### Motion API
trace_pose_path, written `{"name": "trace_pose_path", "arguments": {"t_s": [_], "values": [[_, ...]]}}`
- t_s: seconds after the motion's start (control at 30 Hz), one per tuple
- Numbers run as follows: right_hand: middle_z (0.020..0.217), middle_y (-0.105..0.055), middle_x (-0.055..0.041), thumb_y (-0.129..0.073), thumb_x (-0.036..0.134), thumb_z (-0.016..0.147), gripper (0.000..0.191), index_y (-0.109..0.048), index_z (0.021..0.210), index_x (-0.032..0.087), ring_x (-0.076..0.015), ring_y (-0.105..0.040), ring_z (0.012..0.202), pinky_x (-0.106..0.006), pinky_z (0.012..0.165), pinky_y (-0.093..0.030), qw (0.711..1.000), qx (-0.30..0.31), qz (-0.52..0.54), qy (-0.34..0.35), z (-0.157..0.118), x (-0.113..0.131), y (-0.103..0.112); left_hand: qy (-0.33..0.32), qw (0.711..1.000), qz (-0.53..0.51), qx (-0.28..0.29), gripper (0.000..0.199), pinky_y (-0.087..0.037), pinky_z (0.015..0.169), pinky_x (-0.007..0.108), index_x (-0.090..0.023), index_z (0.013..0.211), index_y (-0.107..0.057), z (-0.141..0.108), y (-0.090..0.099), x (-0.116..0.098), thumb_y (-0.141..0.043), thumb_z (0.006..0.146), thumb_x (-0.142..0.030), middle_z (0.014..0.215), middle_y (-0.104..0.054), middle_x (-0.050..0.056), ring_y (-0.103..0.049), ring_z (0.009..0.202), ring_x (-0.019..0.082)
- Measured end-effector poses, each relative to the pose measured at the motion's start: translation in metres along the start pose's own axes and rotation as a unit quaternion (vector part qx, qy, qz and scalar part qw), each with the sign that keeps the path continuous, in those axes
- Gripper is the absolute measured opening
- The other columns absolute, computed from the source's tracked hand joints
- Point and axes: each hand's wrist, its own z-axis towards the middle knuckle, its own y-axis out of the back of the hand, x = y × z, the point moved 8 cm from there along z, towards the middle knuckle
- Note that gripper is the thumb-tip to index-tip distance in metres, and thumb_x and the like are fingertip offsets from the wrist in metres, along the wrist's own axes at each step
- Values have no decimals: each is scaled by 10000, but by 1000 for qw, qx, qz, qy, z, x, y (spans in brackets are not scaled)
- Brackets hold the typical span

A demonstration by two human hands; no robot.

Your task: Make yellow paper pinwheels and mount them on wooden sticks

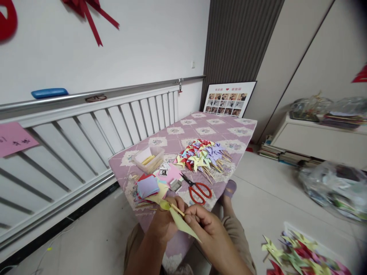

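A pale yellow paper piece (182,224), partly curled, is held between my two hands over the near end of the table. My left hand (169,217) has its fingers closed on the paper. Beside it, my right hand (202,221) pinches a thin wooden stick (177,209) that lies across the paper. Red-handled scissors (197,189) rest open just beyond my hands. Left of them are a small grey box (175,185) and a stack of coloured paper squares (148,186). A pile of finished paper pinwheels (200,154) on sticks lies farther back.
The clear plastic box (160,154) on the table's left holds sticks. A white radiator (129,122) runs along the wall. More pinwheels (304,252) lie at the lower right, and a plastic bag (335,187) sits on the floor. A framed photo board (229,98) stands behind the table.
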Motion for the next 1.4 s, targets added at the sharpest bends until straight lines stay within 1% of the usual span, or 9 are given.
{"name": "trace_pose_path", "arguments": {"t_s": [0.17,0.47,0.6,0.83,1.1,1.2,1.3,1.37,1.4], "values": [[584,-401,47,-550,451,829,261,-557,672,244,-140,-362,548,-258,520,-306,1000,-14,2,11,-1,4,-1,-17,1000,-7,1,394,-396,621,251,-171,601,-510,-1,-1,-4,-811,732,-387,666,-461,-29,-472,630,107],[593,-410,43,-551,452,828,251,-560,676,252,-146,-374,546,-261,525,-341,1000,-20,5,22,-2,6,-4,-10,1000,-10,-14,440,-388,620,255,-174,599,-490,-3,-2,-5,-835,692,-432,645,-426,-37,-435,614,105],[592,-395,48,-562,446,822,249,-549,666,252,-144,-378,544,-256,521,-345,999,-23,1,26,-2,7,-4,-11,1000,-22,-13,391,-397,623,251,-180,617,-534,-5,-2,-6,-838,695,-412,656,-450,-34,-455,623,105],[619,-432,44,-554,416,834,238,-553,684,232,-135,-404,574,-241,545,-352,999,-27,-2,34,-2,5,-7,-11,999,-34,-11,328,-405,633,249,-189,636,-598,-7,0,-8,-856,681,-387,676,-509,-27,-494,639,109],[617,-478,37,-545,360,847,230,-550,660,226,-138,-433,586,-239,554,-359,998,-24,-32,54,-1,6,-9,-28,999,-5,-24,371,-373,585,228,-175,618,-547,-5,3,-12,-832,713,-393,629,-485,-30,-456,597,99],[619,-487,36,-547,359,842,221,-559,669,222,-137,-430,588,-241,560,-353,998,-28,-35,55,0,6,-8,-28,999,-5,-46,390,-364,559,214,-176,629,-537,-6,6,-12,-859,676,-392,627,-492,-34,-452,584,93],[603,-471,48,-578,304,809,160,-568,672,223,-129,-406,579,-238,558,-335,998,-17,-28,56,0,6,-7,-18,997,-2,-77,390,-344,528,194,-173,640,-544,-9,8,-11,-880,645,-370,641,-524,-36,-447,568,78],[602,-458,53,-603,283,793,147,-565,665,219,-124,-396,583,-235,559,-326,999,-9,-10,49,3,1,-6,-6,994,2,-112,355,-357,527,186,-174,681,-581,-11,10,-9,-884,633,-353,649,-552,-41,-461,562,71],[603,-455,53,-614,300,799,166,-563,665,216,-120,-392,583,-232,555,-322,999,-6,7,39,5,-4,-6,-3,990,7,-139,336,-387,549,189,-177,716,-606,-13,12,-8,-885,626,-342,663,-577,-40,-491,579,76]]}}
